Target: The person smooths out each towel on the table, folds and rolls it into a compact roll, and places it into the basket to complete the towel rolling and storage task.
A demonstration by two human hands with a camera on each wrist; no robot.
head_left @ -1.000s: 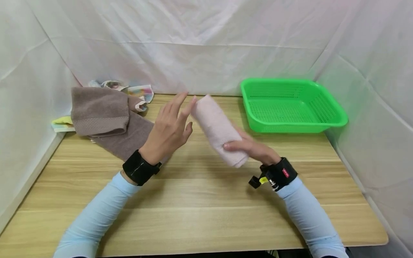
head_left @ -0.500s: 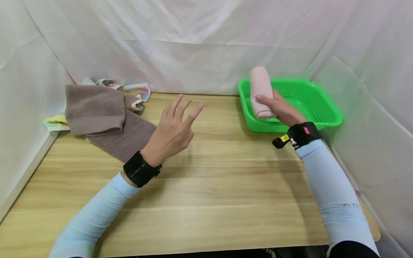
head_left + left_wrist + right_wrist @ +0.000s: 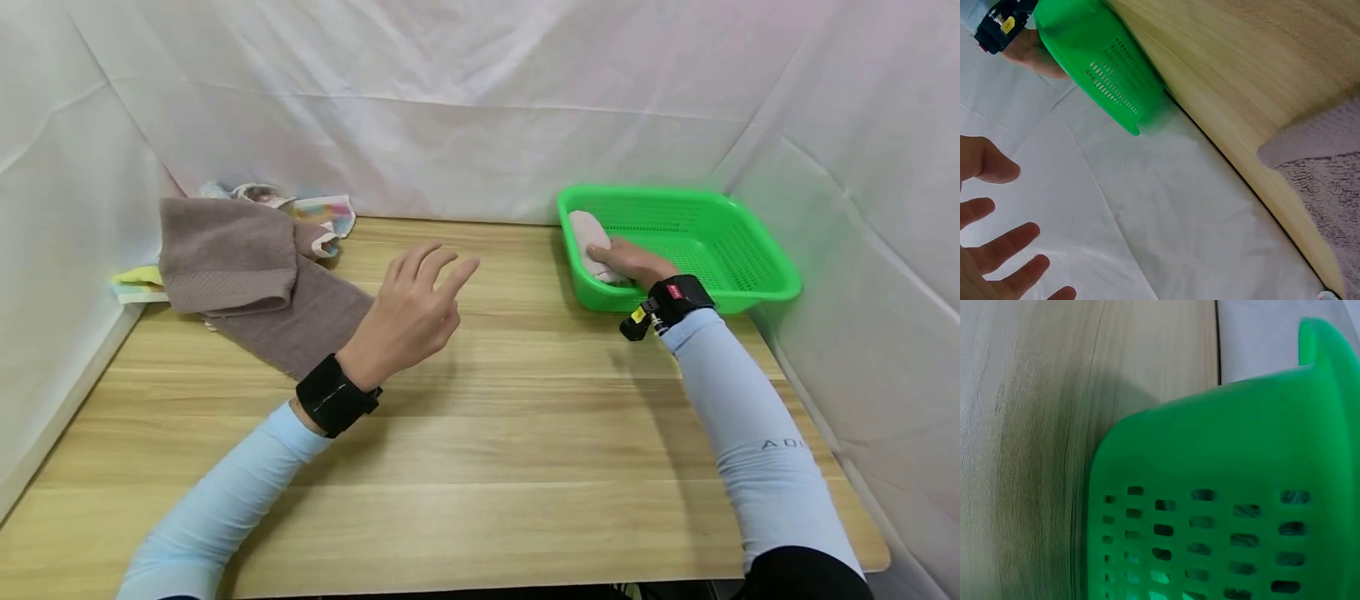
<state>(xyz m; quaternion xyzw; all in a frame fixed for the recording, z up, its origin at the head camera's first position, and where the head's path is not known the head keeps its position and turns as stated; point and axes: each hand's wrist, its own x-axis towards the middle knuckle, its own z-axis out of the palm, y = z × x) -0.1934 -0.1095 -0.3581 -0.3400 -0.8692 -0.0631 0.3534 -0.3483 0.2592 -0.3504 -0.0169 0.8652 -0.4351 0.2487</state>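
Note:
A rolled pale pink towel (image 3: 590,237) lies at the left end inside the green basket (image 3: 678,297). My right hand (image 3: 633,260) reaches over the basket's front rim and grips the roll, thumb on top; the other fingers are mostly hidden. In the right wrist view the basket wall (image 3: 1222,450) blocks both hand and towel. Above the table's middle my left hand (image 3: 408,312) hovers with loosely spread fingers and holds nothing. In the left wrist view, that hand's fingers (image 3: 1013,247) are spread apart. A grey-brown towel (image 3: 315,308) lies just left of the left hand.
Patterned cloths (image 3: 326,212) are bunched behind the grey-brown towel, and a yellow-edged cloth (image 3: 140,279) pokes out at its left. White curtain (image 3: 465,158) encloses the wooden table (image 3: 480,500) at the back and sides.
My right hand has carried the rolled towel from the table's middle to the right and lowered it into the basket. The left hand has stayed near the middle, its fingers slightly more bent.

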